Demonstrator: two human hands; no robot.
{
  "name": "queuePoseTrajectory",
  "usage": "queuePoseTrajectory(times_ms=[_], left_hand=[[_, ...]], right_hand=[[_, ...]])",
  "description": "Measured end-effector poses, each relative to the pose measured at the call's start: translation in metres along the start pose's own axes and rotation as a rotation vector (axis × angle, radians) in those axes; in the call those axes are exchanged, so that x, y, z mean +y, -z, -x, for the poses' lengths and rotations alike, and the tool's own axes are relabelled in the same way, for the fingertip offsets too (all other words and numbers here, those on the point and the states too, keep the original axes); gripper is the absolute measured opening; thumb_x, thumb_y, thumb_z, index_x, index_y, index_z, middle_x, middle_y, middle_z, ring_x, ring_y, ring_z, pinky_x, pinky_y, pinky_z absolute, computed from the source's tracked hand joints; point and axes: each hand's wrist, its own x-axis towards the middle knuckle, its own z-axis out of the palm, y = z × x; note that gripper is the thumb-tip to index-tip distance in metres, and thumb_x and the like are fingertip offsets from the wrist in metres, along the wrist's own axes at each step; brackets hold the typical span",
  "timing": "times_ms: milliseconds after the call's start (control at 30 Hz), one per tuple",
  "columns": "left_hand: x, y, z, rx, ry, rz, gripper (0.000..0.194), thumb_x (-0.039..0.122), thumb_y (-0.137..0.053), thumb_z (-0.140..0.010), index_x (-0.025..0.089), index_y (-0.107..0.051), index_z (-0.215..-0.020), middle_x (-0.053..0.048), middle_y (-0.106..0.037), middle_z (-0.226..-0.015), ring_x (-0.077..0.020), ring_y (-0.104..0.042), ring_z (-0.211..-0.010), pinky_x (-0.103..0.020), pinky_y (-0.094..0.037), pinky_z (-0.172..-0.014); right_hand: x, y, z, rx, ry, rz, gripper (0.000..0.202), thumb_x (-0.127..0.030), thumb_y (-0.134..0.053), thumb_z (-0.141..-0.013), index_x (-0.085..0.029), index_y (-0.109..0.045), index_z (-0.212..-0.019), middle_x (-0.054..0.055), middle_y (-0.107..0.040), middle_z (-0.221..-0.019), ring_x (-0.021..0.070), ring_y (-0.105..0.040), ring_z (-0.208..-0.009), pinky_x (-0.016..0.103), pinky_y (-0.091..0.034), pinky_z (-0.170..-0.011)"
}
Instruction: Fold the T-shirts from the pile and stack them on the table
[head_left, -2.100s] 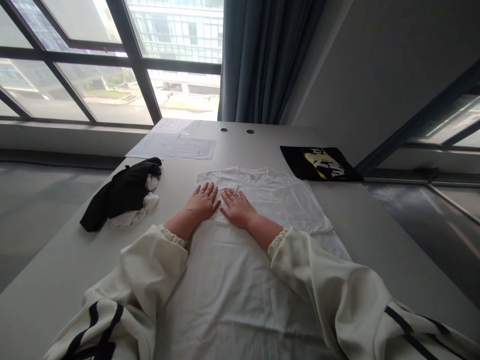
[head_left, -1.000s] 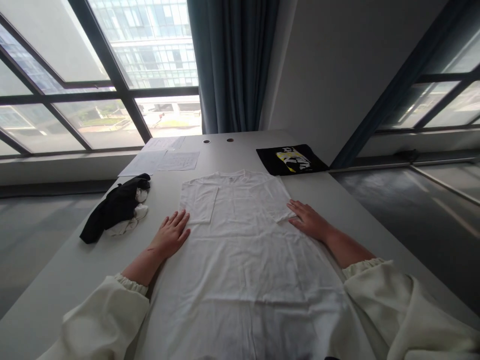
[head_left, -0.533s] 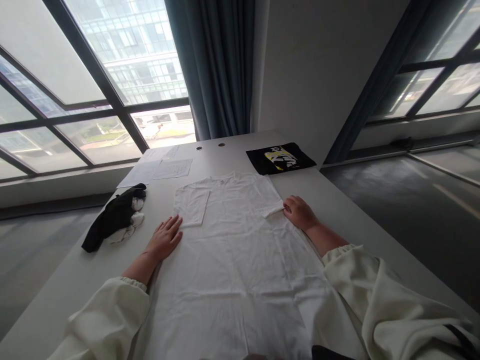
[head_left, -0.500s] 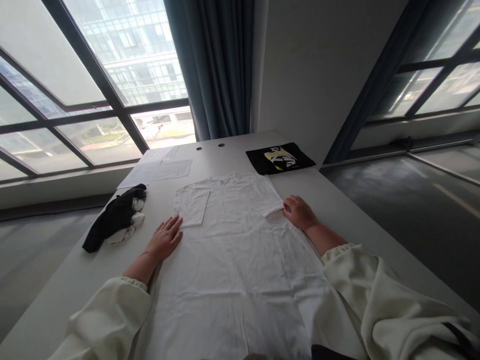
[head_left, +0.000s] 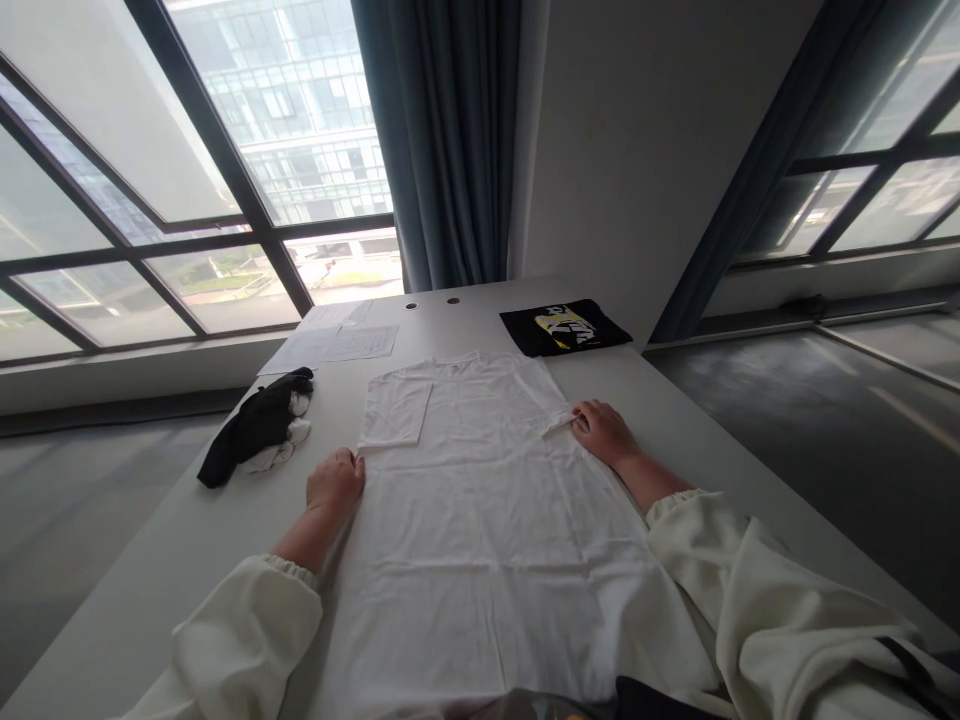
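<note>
A white T-shirt (head_left: 480, 520) lies spread on the table, its collar toward the far side and its lower part reaching me. Its left sleeve is folded flat inward over the body; the right sleeve is bunched near my fingers. At the shirt's left edge, just below that folded sleeve, my left hand (head_left: 336, 482) is closed with the fingertips pinching the cloth. My right hand (head_left: 602, 432) grips the right sleeve's edge between thumb and fingers. Light wrinkles cross the shirt's middle.
Black and white crumpled clothes (head_left: 259, 425) lie on the table (head_left: 172, 590) at left. A folded black T-shirt (head_left: 566, 327) with a yellow and white print sits at the far right. Paper sheets (head_left: 352, 342) lie at the far left, near two round holes in the tabletop.
My left hand has gone from lying flat with fingers stretched out to pinching the shirt's left edge. My right hand stays on the sleeve. The view has shifted slightly.
</note>
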Motion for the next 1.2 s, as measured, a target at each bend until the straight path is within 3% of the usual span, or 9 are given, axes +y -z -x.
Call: queuePoseTrajectory(times_ms=[200,633,767,867,1000,1200], left_hand=[[-0.013,0.001,-0.006,-0.058,0.045,0.034,0.04,0.041,-0.037,-0.105,0.016,-0.069,-0.112,-0.018,-0.075,-0.118,-0.0328,-0.072,-0.108,-0.04,-0.051,-0.086],[-0.06,-0.008,-0.005,0.025,0.113,0.089,0.039,0.041,-0.038,-0.105,0.017,-0.069,-0.109,-0.018,-0.076,-0.114,-0.0331,-0.071,-0.104,-0.039,-0.049,-0.081],[-0.069,-0.01,-0.011,0.025,0.117,0.092,0.038,0.042,-0.039,-0.104,0.019,-0.068,-0.106,-0.018,-0.076,-0.114,-0.0327,-0.071,-0.103,-0.038,-0.047,-0.078],[-0.076,-0.011,-0.011,0.038,0.077,0.105,0.037,0.045,-0.04,-0.103,0.02,-0.067,-0.102,-0.015,-0.077,-0.11,-0.0309,-0.071,-0.101,-0.036,-0.046,-0.077],[-0.086,-0.013,-0.011,0.06,0.013,0.135,0.038,0.046,-0.038,-0.102,0.021,-0.065,-0.097,-0.014,-0.077,-0.104,-0.0286,-0.071,-0.098,-0.035,-0.045,-0.077],[-0.09,-0.019,-0.013,0.088,0.004,0.17,0.035,0.046,-0.04,-0.099,0.022,-0.065,-0.096,-0.012,-0.076,-0.1,-0.0281,-0.069,-0.093,-0.035,-0.044,-0.078]], right_hand=[[-0.011,-0.004,-0.003,-0.043,0.02,0.056,0.026,-0.025,-0.056,-0.094,-0.021,-0.069,-0.116,0.013,-0.07,-0.124,0.0283,-0.062,-0.113,0.038,-0.046,-0.098],[-0.041,-0.026,-0.05,-0.208,0.166,-0.05,0.048,-0.015,-0.052,-0.092,-0.02,-0.066,-0.137,0.01,-0.063,-0.149,0.0236,-0.054,-0.139,0.038,-0.039,-0.118],[-0.041,-0.021,-0.061,-0.208,0.191,0.0,0.043,-0.014,-0.057,-0.088,-0.02,-0.074,-0.127,0.011,-0.06,-0.15,0.0268,-0.053,-0.136,0.039,-0.04,-0.116],[-0.048,-0.013,-0.073,-0.193,0.119,0.045,0.029,-0.015,-0.058,-0.088,-0.018,-0.079,-0.109,0.014,-0.068,-0.135,0.0292,-0.057,-0.124,0.04,-0.044,-0.11],[-0.069,-0.009,-0.104,-0.207,0.013,0.037,0.027,-0.017,-0.056,-0.091,-0.017,-0.078,-0.106,0.015,-0.074,-0.119,0.0303,-0.06,-0.118,0.039,-0.047,-0.104],[-0.089,-0.014,-0.186,-0.311,0.034,-0.025,0.04,-0.011,-0.055,-0.09,-0.018,-0.075,-0.124,0.011,-0.069,-0.139,0.0237,-0.064,-0.121,0.029,-0.048,-0.103]])
